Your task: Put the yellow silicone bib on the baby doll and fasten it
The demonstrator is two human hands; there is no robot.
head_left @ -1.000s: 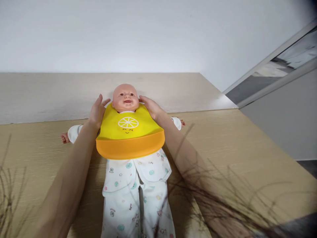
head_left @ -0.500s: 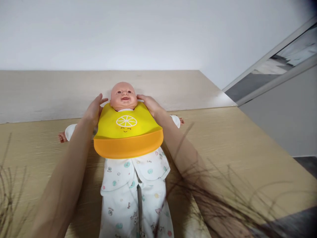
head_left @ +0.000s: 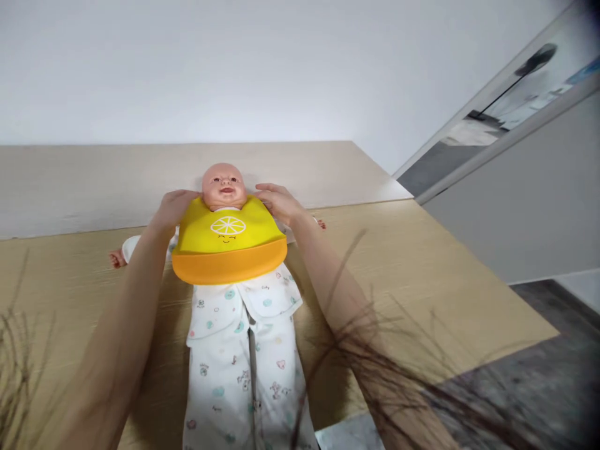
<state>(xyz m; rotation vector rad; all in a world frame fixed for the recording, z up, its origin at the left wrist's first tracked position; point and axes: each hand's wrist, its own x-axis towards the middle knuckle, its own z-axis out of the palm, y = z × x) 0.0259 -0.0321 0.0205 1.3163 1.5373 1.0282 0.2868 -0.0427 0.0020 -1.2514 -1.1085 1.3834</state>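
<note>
Grip unclear: left hand [head_left: 174, 209], right hand [head_left: 280, 204] flanking bib [head_left: 228, 262]; doll [head_left: 218, 319] lengthwise, head pointing away

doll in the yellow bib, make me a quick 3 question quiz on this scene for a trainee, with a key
1. Multiple choice: on the bib worn by the doll, what colour is the lower pocket?
a) blue
b) orange
c) green
2. True or false: the doll is lying face down.
3. Fill in: the left hand and the right hand are at ____ sides of the bib.

Key: 1 b; 2 false, it faces up; 3 opposite.
</note>
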